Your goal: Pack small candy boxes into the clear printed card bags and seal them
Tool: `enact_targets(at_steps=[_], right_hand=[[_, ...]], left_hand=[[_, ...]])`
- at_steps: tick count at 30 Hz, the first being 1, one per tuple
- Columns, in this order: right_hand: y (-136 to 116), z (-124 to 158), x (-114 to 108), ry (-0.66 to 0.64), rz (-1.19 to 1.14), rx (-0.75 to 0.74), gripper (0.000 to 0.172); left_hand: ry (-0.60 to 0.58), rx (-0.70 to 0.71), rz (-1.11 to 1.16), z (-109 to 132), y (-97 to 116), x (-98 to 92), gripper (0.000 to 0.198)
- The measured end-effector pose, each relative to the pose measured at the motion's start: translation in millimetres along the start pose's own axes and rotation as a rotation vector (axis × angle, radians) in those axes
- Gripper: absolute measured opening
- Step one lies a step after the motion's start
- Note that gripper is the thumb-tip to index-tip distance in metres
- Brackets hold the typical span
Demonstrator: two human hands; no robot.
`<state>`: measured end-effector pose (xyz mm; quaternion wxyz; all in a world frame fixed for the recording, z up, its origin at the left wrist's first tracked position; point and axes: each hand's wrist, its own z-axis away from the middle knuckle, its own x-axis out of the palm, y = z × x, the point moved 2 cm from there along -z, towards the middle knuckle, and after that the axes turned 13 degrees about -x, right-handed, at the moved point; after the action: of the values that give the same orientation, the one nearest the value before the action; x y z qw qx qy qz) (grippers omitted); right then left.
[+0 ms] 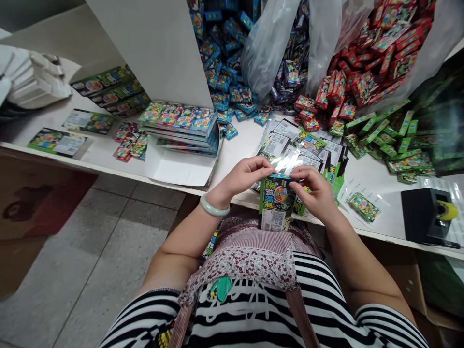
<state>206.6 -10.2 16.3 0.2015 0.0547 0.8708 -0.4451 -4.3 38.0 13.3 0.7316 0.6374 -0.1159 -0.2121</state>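
A flat black-and-green printed packet (270, 203) hangs at the table's front edge against the apron, a blue strip along its top. My left hand (250, 176) pinches its upper left corner, fingertips pressed together. At the upper right corner my right hand (314, 189) grips it between thumb and fingers. Shiny clear plastic shows just above the packet, between the hands. Behind it lies a loose pile of similar printed packets (308, 145), partly covered by my hands. Whatever is inside the held packet cannot be made out.
Heaps of small blue boxes (221, 72), purple boxes (292, 72), red boxes (362, 82) and green boxes (398, 135) line the back. A white tray (177, 164) with stacked colourful packs (177, 118) stands left. At right are a black tape dispenser (420, 215) and one green box (363, 206).
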Motion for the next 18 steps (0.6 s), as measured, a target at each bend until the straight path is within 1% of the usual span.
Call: enact_targets(at_steps=[3,5,6,8,11,12,16,18], right_hand=[[3,4,-1,0.015,-0.015,0.031,0.007],[5,6,-2,0.02,-0.017,0.044,0.006],[7,6,-2,0.02,-0.017,0.042,0.005],[9,5,-3,0.02,-0.023,0.015,0.003],[12,2,-3,0.026,-0.046,-0.019,0.004],[14,2,-3,0.038,-0.05,-0.015,0.004],[17,7,3,0.122,-0.035,0.026,0.006],[16,10,9,0.156,-0.019,0.033,0.006]], left_hand=[[-0.035,0.112,-0.11,4,4,2.4,0.022],[-0.07,0.177,-0.121,8,0,4.5,0.021],[-0.07,0.188,-0.102,9,-4,5.6,0.019],[-0.036,0.17,-0.021,10,-16,8.0,0.019],[0.023,0.13,0.113,6,-31,12.0,0.034],[0.033,0.132,0.125,5,-33,13.3,0.035],[0.077,0.181,0.032,4,-33,16.6,0.02],[0.112,0.191,-0.002,5,-32,17.0,0.019]])
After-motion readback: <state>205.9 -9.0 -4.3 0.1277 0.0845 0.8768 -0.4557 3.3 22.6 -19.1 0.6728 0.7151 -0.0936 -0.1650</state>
